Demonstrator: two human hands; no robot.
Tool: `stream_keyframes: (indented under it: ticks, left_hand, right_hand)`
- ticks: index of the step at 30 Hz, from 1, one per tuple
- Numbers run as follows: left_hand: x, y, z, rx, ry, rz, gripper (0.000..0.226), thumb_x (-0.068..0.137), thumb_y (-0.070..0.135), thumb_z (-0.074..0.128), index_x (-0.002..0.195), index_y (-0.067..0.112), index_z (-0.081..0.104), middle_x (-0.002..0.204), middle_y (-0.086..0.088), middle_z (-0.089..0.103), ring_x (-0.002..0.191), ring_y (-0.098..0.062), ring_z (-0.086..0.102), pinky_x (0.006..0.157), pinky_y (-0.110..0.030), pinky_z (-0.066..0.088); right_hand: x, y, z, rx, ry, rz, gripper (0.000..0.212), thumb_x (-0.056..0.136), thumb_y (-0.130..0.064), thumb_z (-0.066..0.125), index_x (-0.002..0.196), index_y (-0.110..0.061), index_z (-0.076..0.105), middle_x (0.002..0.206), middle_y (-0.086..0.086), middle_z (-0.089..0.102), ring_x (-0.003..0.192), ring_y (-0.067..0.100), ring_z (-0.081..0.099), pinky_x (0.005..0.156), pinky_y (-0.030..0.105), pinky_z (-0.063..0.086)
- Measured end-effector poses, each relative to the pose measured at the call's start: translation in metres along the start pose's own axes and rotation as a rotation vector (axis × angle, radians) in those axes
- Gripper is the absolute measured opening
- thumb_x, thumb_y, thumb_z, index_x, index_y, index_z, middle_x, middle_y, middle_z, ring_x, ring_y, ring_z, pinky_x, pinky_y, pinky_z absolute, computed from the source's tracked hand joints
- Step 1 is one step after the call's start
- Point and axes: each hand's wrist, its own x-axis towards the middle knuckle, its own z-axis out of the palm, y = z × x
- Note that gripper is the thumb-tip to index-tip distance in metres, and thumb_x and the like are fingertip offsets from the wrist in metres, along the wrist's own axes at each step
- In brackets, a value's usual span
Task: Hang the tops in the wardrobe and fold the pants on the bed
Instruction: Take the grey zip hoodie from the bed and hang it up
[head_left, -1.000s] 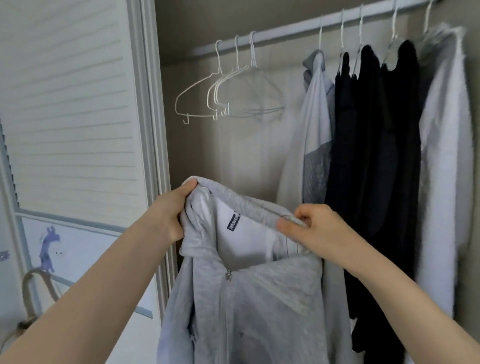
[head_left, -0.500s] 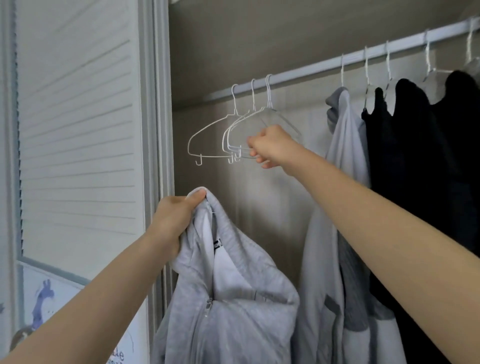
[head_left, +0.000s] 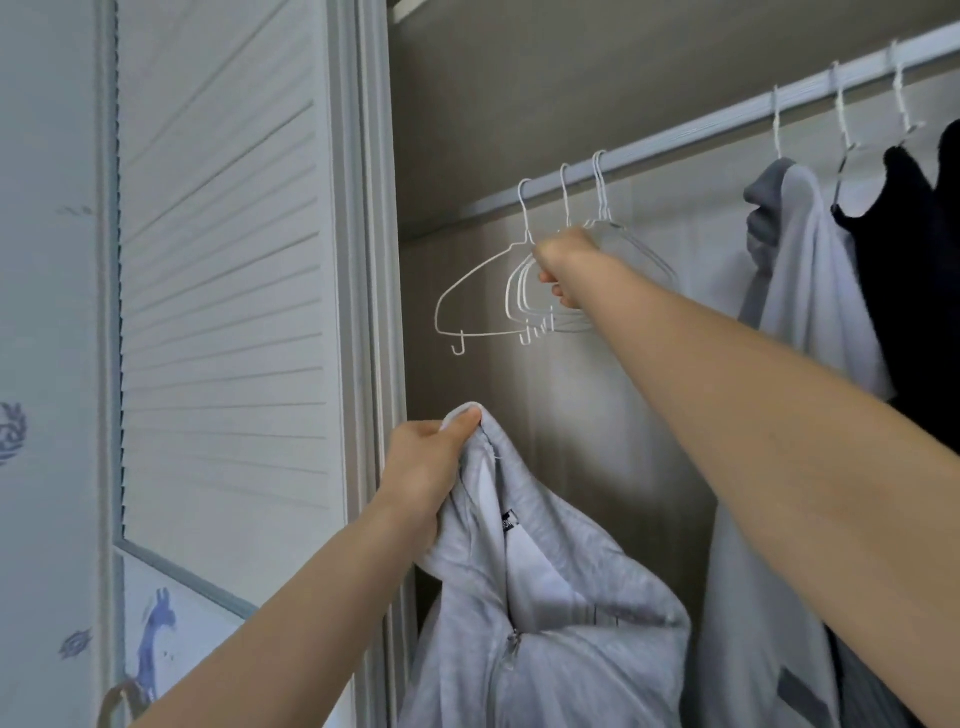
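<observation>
Left hand (head_left: 431, 467) grips grey hoodie (head_left: 545, 623) below right hand (head_left: 563, 267) clasping hanger (head_left: 519, 291).

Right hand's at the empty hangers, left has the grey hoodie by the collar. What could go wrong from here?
1. The empty hangers hang bunched together where the right hand grips; pulling one may drag a neighbour off the rail or tangle their hooks.
2. The left hand pinches the grey hoodie at one collar point only, so it sags and may slip or twist, making it awkward to thread onto a hanger.
</observation>
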Motion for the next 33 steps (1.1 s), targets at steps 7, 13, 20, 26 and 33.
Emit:
stream_keyframes:
  ticks: [7,13,20,26,33]
  left_hand:
    - [0.002,-0.005,0.002,-0.041,-0.003,-0.037,0.033,0.092,0.03,0.065,0.073,0.005,0.069,0.068,-0.011,0.072,0.064,-0.019,0.071,0.062,-0.027,0.051]
    - [-0.005,-0.004,0.003,-0.041,-0.025,-0.04,0.034,0.093,0.031,0.064,0.069,0.007,0.067,0.065,-0.009,0.071,0.064,-0.018,0.07,0.061,-0.025,0.049]
    - [-0.021,0.002,-0.003,0.021,-0.051,-0.055,0.039,0.093,0.034,0.064,0.079,-0.002,0.068,0.075,-0.018,0.069,0.067,-0.024,0.066,0.068,-0.031,0.052]
    - [-0.044,0.011,-0.016,0.149,-0.129,-0.113,0.043,0.092,0.039,0.063,0.085,-0.003,0.068,0.082,-0.024,0.069,0.07,-0.027,0.065,0.067,-0.032,0.05]
    - [-0.08,0.005,-0.036,0.319,-0.198,-0.16,0.05,0.091,0.044,0.061,0.085,-0.004,0.07,0.091,-0.023,0.073,0.088,-0.037,0.071,0.086,-0.046,0.055]
  right_hand:
    - [0.006,0.009,0.001,-0.124,0.184,-0.004,0.037,0.092,-0.016,0.046,0.125,-0.003,0.056,0.117,0.014,0.061,0.094,0.032,0.061,0.07,0.028,0.047]
    - [0.008,0.006,-0.014,-0.213,0.309,-0.004,0.037,0.095,-0.019,0.047,0.128,-0.004,0.053,0.132,0.016,0.055,0.121,0.037,0.049,0.09,0.034,0.041]
    - [-0.013,-0.015,-0.044,-0.247,0.386,-0.046,0.037,0.096,-0.014,0.043,0.13,-0.004,0.052,0.133,0.014,0.056,0.125,0.035,0.049,0.105,0.037,0.037]
    - [-0.058,-0.017,-0.063,-0.186,0.321,-0.182,0.021,0.093,-0.03,0.044,0.082,-0.013,0.05,0.082,0.006,0.053,0.086,0.027,0.053,0.083,0.034,0.039]
    - [-0.178,-0.011,-0.083,0.044,0.172,-0.159,0.01,0.088,-0.025,0.053,0.083,-0.017,0.048,0.06,0.004,0.035,0.061,0.021,0.039,0.057,0.03,0.029]
